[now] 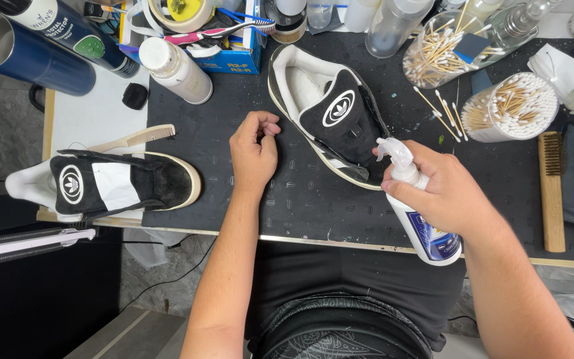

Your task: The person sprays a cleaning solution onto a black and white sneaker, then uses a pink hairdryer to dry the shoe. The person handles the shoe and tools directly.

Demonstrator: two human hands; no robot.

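My right hand [443, 193] grips a white spray bottle [426, 233] with a blue label, its nozzle pointing at a black suede sneaker [330, 113] with a white lining that lies on the black work mat [247, 186]. My left hand [254, 149] hovers over the mat just left of that sneaker, fingers curled in and holding nothing. A second matching black sneaker [124, 183] sits at the left, half on the mat's edge.
A wooden comb [134, 138] lies above the left sneaker. A white bottle [174, 70] and dark blue cans [28, 53] stand at back left. Cups of cotton swabs [509, 106] and a wooden brush [551, 193] are at the right.
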